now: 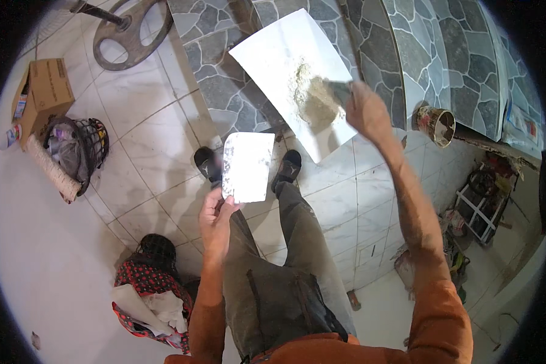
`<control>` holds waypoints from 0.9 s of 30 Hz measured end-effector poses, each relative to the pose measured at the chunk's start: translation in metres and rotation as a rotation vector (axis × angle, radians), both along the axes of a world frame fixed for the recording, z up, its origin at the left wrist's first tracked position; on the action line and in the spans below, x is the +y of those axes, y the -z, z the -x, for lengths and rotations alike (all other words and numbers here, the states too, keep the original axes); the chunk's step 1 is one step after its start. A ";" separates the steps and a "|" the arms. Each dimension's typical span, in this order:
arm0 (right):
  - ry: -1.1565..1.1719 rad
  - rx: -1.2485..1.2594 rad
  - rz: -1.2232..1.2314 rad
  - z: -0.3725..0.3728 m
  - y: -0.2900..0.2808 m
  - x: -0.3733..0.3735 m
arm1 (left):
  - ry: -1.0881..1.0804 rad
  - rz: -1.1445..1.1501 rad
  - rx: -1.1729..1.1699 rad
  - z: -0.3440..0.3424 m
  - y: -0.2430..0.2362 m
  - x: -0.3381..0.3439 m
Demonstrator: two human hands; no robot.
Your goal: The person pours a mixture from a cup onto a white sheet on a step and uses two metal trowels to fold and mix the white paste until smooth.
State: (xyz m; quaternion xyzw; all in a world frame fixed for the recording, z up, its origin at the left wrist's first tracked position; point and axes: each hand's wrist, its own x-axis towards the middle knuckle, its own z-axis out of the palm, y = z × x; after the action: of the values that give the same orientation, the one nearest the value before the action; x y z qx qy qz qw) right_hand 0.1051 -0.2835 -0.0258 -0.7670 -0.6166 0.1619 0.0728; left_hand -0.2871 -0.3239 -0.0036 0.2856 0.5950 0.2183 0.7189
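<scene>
My left hand (215,215) pinches the lower corner of a white flat piece (252,167), thumb on top. The piece has one rounded corner and grey speckles down its left side. Out at the upper right, my right hand (369,115) is closed on a dark flat-bladed tool (340,91), slightly blurred, probably a trowel. Its blade reaches over a heap of grey-beige powder or mortar (319,104). The heap lies on a large white board (273,51), with a looser dusting at its left. My fingers hide the tool's handle.
The board rests on stone-patterned steps (218,67). A stained bucket (437,125) stands on the right. At left are a cardboard box (51,88), a black basket (97,145) and a pedestal base (118,45). A red-dotted bag (142,279) sits at lower left.
</scene>
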 end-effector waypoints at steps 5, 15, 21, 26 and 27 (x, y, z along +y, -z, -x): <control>-0.168 0.088 0.076 -0.053 0.010 0.100 | -0.006 -0.002 0.015 -0.001 0.004 -0.003; -0.392 0.055 0.366 -0.061 0.063 0.181 | -0.081 -0.018 -0.023 0.003 0.008 -0.020; -0.371 0.031 0.385 -0.044 0.043 0.153 | -0.063 0.007 -0.009 0.003 0.005 -0.025; -0.428 -0.026 0.091 -0.037 0.029 0.093 | -0.111 -0.034 -0.032 0.000 0.004 -0.018; -0.394 -0.047 0.037 -0.026 0.026 0.077 | -0.112 -0.035 -0.029 0.001 0.003 -0.016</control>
State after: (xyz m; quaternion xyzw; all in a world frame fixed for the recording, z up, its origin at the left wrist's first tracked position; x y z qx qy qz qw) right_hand 0.1306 -0.2061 -0.0518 -0.6362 -0.7533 0.1662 0.0110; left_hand -0.2879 -0.3404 -0.0070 0.2611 0.5957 0.2727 0.7089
